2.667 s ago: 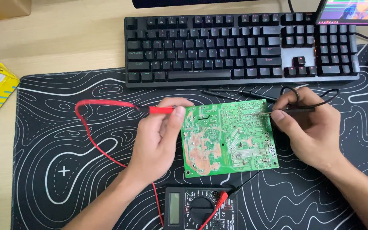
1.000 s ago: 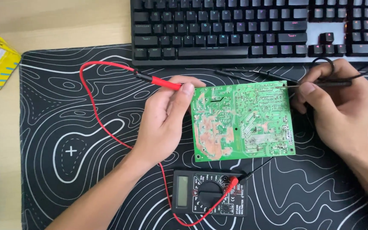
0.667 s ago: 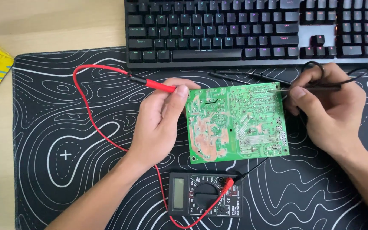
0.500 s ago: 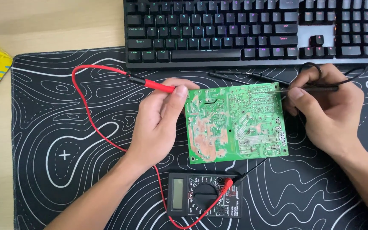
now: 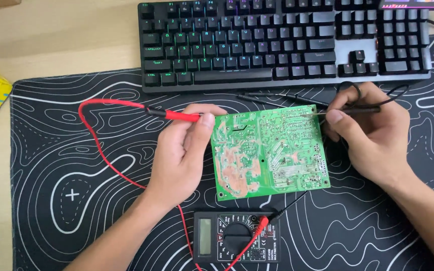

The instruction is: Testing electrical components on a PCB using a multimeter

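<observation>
One view only — a head camera looking almost straight down at the desk mat (image 5: 51,165), close in. The keyboard (image 5: 282,40) runs along the top edge; the meter (image 5: 237,243) at the bottom is perhaps slightly cropped.

A pale wooden desk (image 5: 51,45) is seen, covered largely by a black mat (image 5: 56,200) patterned with white contour lines.
</observation>
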